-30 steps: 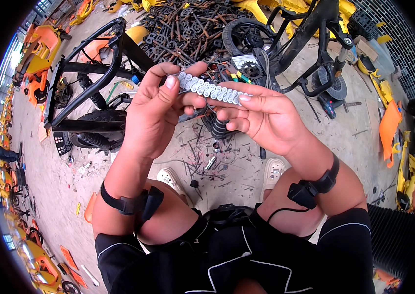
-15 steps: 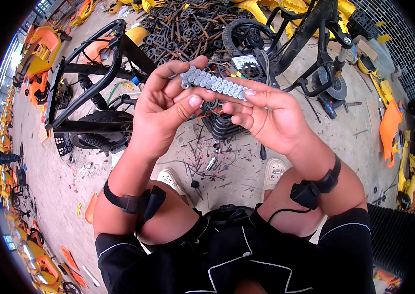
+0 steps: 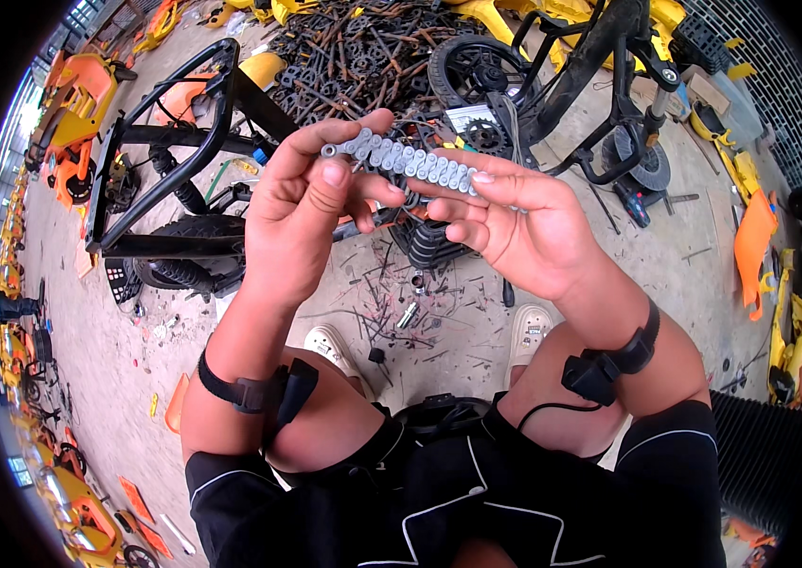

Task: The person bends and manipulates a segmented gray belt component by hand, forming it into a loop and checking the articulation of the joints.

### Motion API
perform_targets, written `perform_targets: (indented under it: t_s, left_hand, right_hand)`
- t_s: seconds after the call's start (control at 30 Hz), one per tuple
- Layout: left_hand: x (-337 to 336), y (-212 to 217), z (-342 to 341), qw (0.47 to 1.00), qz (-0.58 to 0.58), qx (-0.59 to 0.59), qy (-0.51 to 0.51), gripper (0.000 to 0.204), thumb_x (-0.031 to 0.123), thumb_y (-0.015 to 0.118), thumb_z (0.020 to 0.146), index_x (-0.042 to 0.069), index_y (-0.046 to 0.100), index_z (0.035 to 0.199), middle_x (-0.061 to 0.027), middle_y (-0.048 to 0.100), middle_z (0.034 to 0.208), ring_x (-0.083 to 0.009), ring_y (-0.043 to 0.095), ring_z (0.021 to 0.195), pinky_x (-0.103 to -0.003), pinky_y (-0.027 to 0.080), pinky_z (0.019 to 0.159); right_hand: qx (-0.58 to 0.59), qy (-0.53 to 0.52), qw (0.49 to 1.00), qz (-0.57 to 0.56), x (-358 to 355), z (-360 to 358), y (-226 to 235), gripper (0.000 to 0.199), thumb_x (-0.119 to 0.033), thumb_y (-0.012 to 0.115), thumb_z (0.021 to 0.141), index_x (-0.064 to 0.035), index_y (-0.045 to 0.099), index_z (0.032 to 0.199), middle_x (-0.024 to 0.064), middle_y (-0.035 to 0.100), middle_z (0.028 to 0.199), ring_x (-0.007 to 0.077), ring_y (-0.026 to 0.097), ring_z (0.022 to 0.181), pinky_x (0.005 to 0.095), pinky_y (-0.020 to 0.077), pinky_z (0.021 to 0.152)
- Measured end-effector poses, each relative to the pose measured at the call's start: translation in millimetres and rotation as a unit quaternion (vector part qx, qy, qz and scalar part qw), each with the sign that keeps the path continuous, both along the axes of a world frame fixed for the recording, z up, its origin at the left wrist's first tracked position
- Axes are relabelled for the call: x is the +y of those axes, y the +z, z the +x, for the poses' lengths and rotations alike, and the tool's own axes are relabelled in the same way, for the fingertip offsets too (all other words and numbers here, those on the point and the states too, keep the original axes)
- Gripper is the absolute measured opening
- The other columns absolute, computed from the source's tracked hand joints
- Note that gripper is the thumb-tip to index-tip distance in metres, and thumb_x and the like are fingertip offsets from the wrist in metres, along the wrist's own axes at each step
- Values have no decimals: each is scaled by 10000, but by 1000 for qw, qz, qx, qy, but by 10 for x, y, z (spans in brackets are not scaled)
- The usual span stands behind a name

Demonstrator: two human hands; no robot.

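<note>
Two hands, one chain: your left hand (image 3: pixel 289 213) and right hand (image 3: pixel 541 232) hold the silver-grey chain (image 3: pixel 410 161) between them, raised above the floor (image 3: pixel 477 369) and in front of your knees.

Left grip: narrow, thumb and forefinger about the end link (image 3: pixel 329 150), which pokes out toward your left. Right grip: closed on the opposite end, thumb on top, fingers bent beneath.

Reason for the hold (judgement): support at both ends probably stops the gathered rows from slipping or unfolding, and the height brings the links near your eyes. The black frame (image 3: pixel 174 244) stands to your left and the heap of dark metal parts (image 3: pixel 354 66) lies beyond, both probably set aside within easy reach.

Appearance: chain matt and pale, no rust visible; rounded link plates sit in close, side-by-side rows, slanting across the view with the left end higher. It looks folded on itself; you cannot tell from here whether it is one length.
</note>
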State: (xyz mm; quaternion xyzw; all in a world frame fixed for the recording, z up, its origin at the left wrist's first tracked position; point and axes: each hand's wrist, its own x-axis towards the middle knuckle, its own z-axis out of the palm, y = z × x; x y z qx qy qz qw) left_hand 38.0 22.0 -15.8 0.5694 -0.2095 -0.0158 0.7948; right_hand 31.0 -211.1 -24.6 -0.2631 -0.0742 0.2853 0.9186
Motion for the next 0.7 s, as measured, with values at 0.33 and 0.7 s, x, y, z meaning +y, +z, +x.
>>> perform_targets:
  t_s: [0.33, 0.7]
  left_hand:
    - [37, 15, -3, 994, -65, 83, -24, 327, 275, 459, 1058, 45, 536, 1277, -214, 556, 1375, -208, 701, 928, -269, 498, 671]
    - [52, 17, 4, 978, -111, 163, -63, 349, 212, 468, 1048, 4, 521, 1323, -199, 566, 1366, -201, 704, 912, -269, 509, 688]
  right_hand:
    - [-4, 2, 1000, -1, -7, 7, -6, 420, -67, 394, 993, 133, 409, 1362, 287, 586, 1233, 322, 640, 1087, 376, 566, 897]
    - [-2, 1, 1000, -29, 3, 12, 8, 406, -46, 424, 994, 134, 423, 1358, 280, 604, 1209, 320, 659, 1045, 374, 567, 874]
